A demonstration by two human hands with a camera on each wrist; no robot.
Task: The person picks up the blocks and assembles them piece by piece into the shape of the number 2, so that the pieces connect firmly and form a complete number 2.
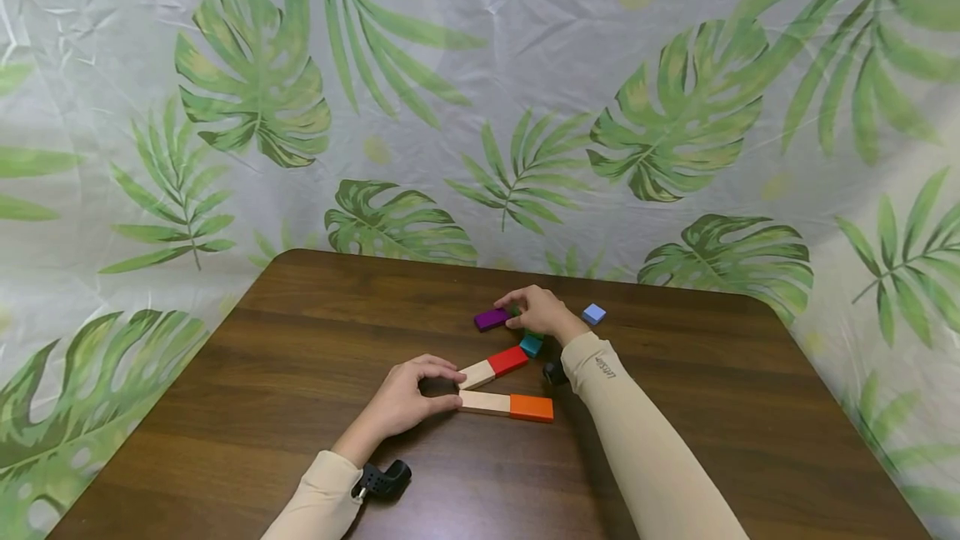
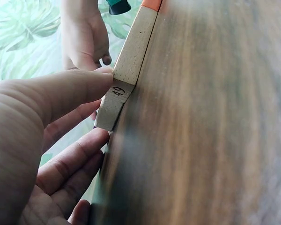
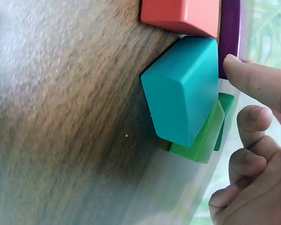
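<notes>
My left hand [image 1: 408, 394] is at the near ends of two plain wooden blocks, thumb touching the lower block [image 1: 483, 402] and index finger the upper block [image 1: 476, 374]. In the left wrist view, the thumb lies beside the end face marked 49 [image 2: 118, 91], and the other fingers stretch out loosely. A red block [image 1: 509, 362] continues the upper block and an orange block [image 1: 532, 408] the lower one. Farther off, my right hand [image 1: 542, 311] pinches the right end of a purple block [image 1: 491, 320] between thumb and index finger; its other fingers curl loosely beside it.
Below the right hand, a teal block [image 3: 180, 93] sits by the red block's end. A light green block [image 3: 201, 140] and a darker green block [image 3: 226, 119] lie beyond it. A light blue block [image 1: 594, 313] rests right of the hand. A leaf-print curtain [image 1: 525, 107] hangs behind the table.
</notes>
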